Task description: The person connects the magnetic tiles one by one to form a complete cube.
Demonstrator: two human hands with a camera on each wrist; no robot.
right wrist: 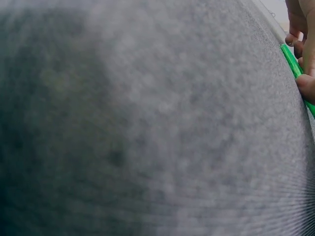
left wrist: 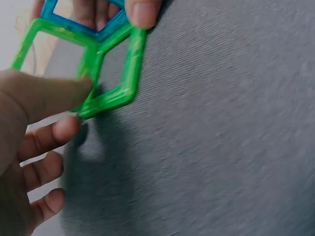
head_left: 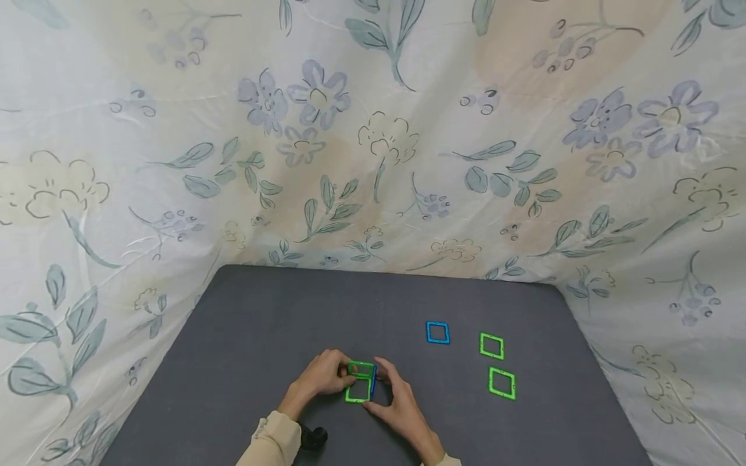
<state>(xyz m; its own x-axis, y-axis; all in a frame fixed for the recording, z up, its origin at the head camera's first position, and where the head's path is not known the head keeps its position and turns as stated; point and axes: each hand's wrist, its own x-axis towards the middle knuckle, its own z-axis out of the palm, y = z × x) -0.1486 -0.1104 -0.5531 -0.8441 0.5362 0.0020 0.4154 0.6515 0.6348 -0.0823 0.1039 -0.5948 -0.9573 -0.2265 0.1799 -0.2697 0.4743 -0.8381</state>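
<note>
Fingers (left wrist: 144, 14) hold the blue square (head_left: 373, 382) on edge, pointing forward.

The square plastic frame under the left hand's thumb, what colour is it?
The square plastic frame is green, best seen in the left wrist view.

The head camera looked forward and down from above the near side of the gray table (head_left: 262, 310), far enough back to take in the table's far edge and the floral cloth (head_left: 384, 207) beyond it. The left wrist camera, tilted, looked from close above the table at the joined green frames (left wrist: 92, 56), which the head view shared. The right wrist camera faced the table from very near, its blurred surface filling most of that view, with a green edge (right wrist: 291, 61) and fingers (right wrist: 306, 86) above the table.
</note>
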